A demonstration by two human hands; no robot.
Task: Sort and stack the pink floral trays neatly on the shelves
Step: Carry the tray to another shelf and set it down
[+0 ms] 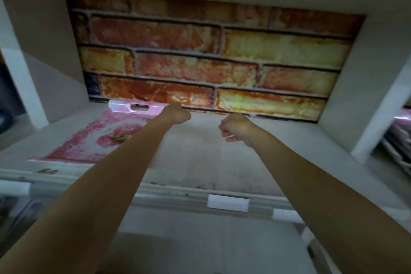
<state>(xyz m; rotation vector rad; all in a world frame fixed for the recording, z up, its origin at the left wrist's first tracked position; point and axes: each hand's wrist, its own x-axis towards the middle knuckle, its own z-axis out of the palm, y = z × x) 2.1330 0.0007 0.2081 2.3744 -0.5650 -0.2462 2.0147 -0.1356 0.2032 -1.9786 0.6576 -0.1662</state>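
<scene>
A pink floral tray (97, 135) lies flat on the left part of the shelf (211, 151). Its long axis runs from about 7 o'clock at the front toward 1 o'clock at the back, and its handle end with the slot (139, 107) points to the brick-pattern back wall (211, 55). The left hand (176, 113) is curled closed at the far right corner of the tray, touching or almost touching it; I cannot tell if it grips the rim. The right hand (236, 127) is a loose fist over the bare shelf, at 3 o'clock from the left hand, holding nothing. More trays (400, 140) are in the next compartment at the right edge, blurred.
</scene>
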